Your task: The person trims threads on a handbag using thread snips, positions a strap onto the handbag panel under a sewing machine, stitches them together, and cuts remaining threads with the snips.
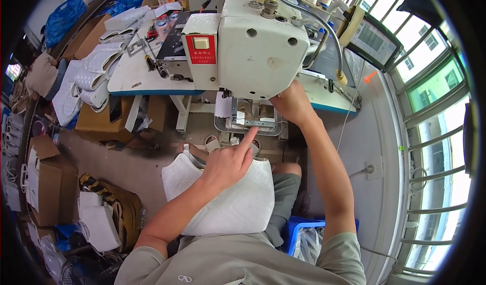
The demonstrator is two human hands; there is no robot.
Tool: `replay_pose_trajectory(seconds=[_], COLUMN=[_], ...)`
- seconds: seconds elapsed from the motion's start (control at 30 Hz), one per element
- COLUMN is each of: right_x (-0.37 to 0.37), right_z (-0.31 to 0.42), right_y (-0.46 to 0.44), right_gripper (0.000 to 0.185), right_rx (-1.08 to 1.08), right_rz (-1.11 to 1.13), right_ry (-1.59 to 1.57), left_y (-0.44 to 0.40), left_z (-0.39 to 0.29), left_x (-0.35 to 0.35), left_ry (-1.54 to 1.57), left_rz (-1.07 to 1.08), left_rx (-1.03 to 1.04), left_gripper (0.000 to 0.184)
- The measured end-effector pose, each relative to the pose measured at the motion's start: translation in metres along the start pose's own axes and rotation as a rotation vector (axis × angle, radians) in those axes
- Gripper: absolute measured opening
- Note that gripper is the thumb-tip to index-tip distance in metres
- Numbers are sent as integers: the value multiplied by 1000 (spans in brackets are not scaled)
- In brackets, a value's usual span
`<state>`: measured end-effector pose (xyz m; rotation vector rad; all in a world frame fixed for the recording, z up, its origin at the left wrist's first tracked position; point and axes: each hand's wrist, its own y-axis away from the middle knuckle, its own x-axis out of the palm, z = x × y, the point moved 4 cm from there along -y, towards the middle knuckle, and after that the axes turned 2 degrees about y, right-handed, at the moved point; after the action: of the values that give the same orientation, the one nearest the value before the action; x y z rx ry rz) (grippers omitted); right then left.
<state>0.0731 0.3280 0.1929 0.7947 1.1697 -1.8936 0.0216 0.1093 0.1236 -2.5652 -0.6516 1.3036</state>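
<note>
White quilted bag [230, 204] lies across the person's lap, open rim toward the sewing machine head [258, 52], probably so the edge is close to the stitching area without a long lift. Lap and thighs seem to carry its weight, which would leave the fingers free.

Left hand [228, 164] is over the bag's far rim, index finger extended to the near edge of the clamp frame [253, 122], other fingers curled in. Looks like a pointing or light-touch pose rather than a grip; actual contact with the frame, or anything pinched under the palm, can't tell.

Right hand [292, 103] is raised to the lower right of the machine head, wrist bent, fingertips hidden behind the casing; can't tell if they are apart, together or clamped on something. Reaching around the side leaves the front view of the frame open.

Frame sits low under the head, presumably to keep a piece flat below the needle. Emergency stop switch [201, 43] faces the person, likely for quick reach. More white bags [101, 60] are piled left of the surface [152, 80], out of the arms' way.
</note>
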Motion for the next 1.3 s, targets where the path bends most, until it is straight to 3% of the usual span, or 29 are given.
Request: replay_pose_trajectory(seconds=[0.07, 0.17, 0.47, 0.57, 0.63, 0.97, 1.3], right_x=[0, 1, -3, -5, -3, 4, -6], right_z=[4, 1, -5, 1, 5, 2, 13], right_y=[2, 4, 12, 12, 11, 11, 41], right_gripper=[28, 14, 28, 24, 25, 31, 43], right_rx=[-2, -63, -60, -114, -268, -276, -11], right_rz=[-23, -44, -61, -105, -126, -160, -279], right_ry=[-13, 38, -133, -2, 138, 77, -24], left_y=[-2, -6, -17, -20, -21, -33, -37], left_z=[2, 5, 4, 2, 3, 6, 1], left_x=[6, 11, 15, 18, 22, 26, 24], left_ry=[-20, -116, -277, -319, -312, -286, -255], left_rz=[18, 46, 128, 112, 78, 73, 27], left_rx=[11, -7, -49, -27, -13, -77, -51], left_gripper=[58, 57, 48, 45, 42, 33, 43])
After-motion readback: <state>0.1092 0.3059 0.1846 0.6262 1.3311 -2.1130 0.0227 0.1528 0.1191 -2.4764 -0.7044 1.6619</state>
